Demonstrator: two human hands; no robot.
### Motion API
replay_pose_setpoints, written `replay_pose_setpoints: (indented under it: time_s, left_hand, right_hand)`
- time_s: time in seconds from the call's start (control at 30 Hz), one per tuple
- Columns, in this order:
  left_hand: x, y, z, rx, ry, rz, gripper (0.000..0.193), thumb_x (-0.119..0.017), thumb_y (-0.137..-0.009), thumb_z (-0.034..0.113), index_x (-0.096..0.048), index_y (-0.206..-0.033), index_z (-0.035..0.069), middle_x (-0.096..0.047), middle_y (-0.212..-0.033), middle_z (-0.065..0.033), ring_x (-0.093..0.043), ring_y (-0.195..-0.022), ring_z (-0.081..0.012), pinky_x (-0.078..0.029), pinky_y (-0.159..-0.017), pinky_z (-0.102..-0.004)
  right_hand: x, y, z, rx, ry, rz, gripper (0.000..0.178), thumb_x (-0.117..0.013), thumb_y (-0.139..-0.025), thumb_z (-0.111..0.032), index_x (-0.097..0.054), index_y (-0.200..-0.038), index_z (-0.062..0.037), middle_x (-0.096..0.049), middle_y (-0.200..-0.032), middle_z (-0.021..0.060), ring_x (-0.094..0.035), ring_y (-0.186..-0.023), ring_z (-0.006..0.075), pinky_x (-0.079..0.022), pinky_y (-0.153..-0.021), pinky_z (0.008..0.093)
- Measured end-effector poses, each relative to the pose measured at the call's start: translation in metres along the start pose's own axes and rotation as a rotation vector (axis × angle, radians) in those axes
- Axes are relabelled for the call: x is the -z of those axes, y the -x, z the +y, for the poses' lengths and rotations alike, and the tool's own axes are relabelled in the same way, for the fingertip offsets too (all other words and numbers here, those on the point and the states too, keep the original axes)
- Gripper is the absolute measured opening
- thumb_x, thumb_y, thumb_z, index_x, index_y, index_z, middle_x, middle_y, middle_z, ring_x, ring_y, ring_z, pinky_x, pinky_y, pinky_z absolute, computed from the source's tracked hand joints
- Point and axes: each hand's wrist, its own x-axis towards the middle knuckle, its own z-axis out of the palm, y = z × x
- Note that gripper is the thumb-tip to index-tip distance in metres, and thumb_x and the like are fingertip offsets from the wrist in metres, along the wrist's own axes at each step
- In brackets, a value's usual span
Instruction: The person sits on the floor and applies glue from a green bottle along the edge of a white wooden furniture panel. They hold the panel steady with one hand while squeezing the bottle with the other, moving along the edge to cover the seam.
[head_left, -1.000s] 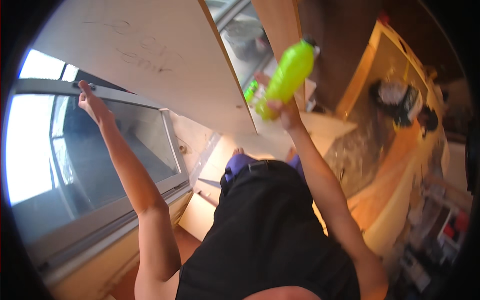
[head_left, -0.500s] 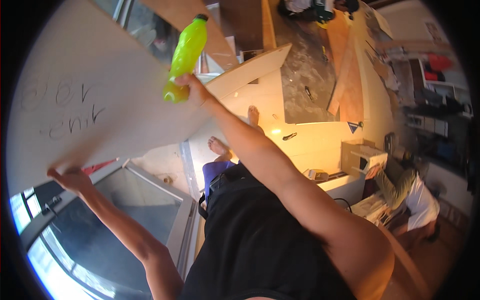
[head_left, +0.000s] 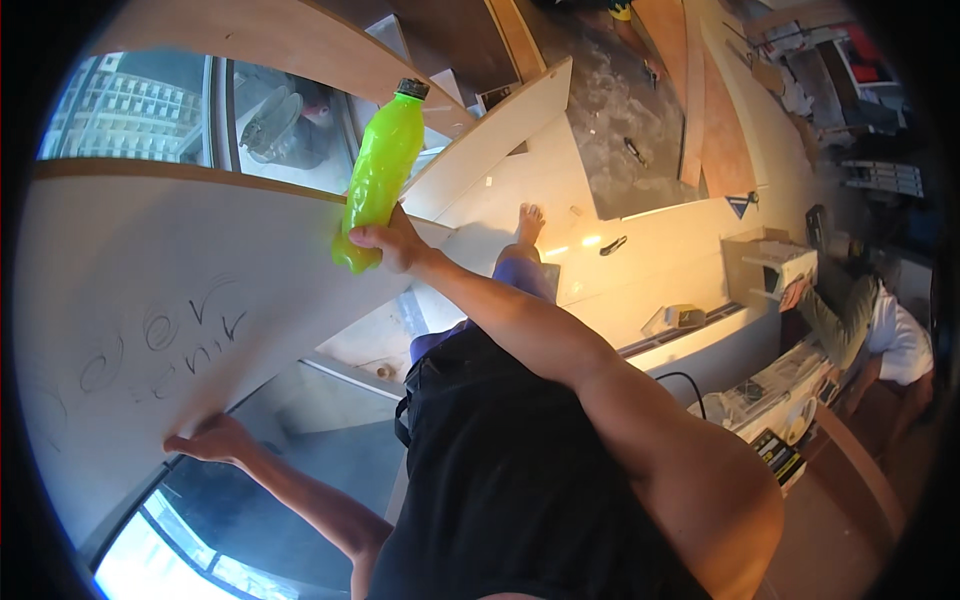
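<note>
A large white board (head_left: 130,240) with handwriting fills the left side, its long edge brown. My left hand (head_left: 210,440) is closed on the board's lower edge, some fingers hidden. My right hand (head_left: 392,245) is wrapped round the lower part of a bright yellow-green bottle (head_left: 385,160) with a black cap (head_left: 411,88). The bottle leans up and to the right, overlapping the board's right end. Whether the right hand also touches the board, I cannot tell.
A second pale panel (head_left: 490,135) leans just beyond the bottle. A utility knife (head_left: 613,245) lies on the floor near my bare foot (head_left: 531,222). Windows stand at left. At right, a person (head_left: 895,330) bends by a box (head_left: 765,262); another person's arm (head_left: 635,38) reaches in at the top.
The board has tilted down, baring the window behind its top edge. My right hand and the bottle now appear lower; my left hand appears lower and farther right. One foot has moved.
</note>
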Motion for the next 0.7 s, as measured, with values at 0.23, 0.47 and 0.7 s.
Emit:
replay_pose_setpoints:
  time_s: [0.23, 0.47, 0.7]
  left_hand:
    - [-0.023, 0.031, 0.010, -0.051, 0.021, 0.081, 0.100, -0.061, -0.087, 0.085, -0.040, -0.161, 0.020, -0.036, -0.163, -0.0151, -0.032, -0.155, -0.0384, -0.028, -0.125, -0.0628]
    - [-0.059, 0.059, 0.034, -0.106, 0.043, 0.018, 0.098, -0.062, -0.087, 0.085, -0.048, -0.154, 0.014, -0.043, -0.157, -0.0163, -0.036, -0.152, -0.0368, -0.030, -0.123, -0.0601]
    - [-0.083, 0.073, 0.078, -0.094, 0.135, 0.002, 0.110, -0.074, -0.079, 0.083, -0.040, -0.158, 0.014, -0.038, -0.156, -0.0187, -0.037, -0.148, -0.0404, -0.030, -0.121, -0.0625]
  right_hand:
    - [0.003, 0.010, -0.014, -0.026, -0.112, 0.035, 0.047, -0.078, -0.079, -0.017, -0.058, -0.120, -0.0077, -0.063, -0.098, 0.0052, -0.062, -0.091, 0.0173, -0.053, -0.081, 0.0339]
    - [0.018, 0.015, -0.045, 0.011, -0.217, 0.106, 0.039, -0.075, -0.078, -0.018, -0.061, -0.113, -0.0069, -0.065, -0.095, 0.0044, -0.064, -0.083, 0.0153, -0.053, -0.075, 0.0304]
    - [0.013, 0.026, -0.128, 0.105, -0.090, 0.149, 0.043, -0.078, -0.071, -0.029, -0.065, -0.105, -0.0047, -0.066, -0.089, 0.0050, -0.064, -0.080, 0.0172, -0.052, -0.073, 0.0330]
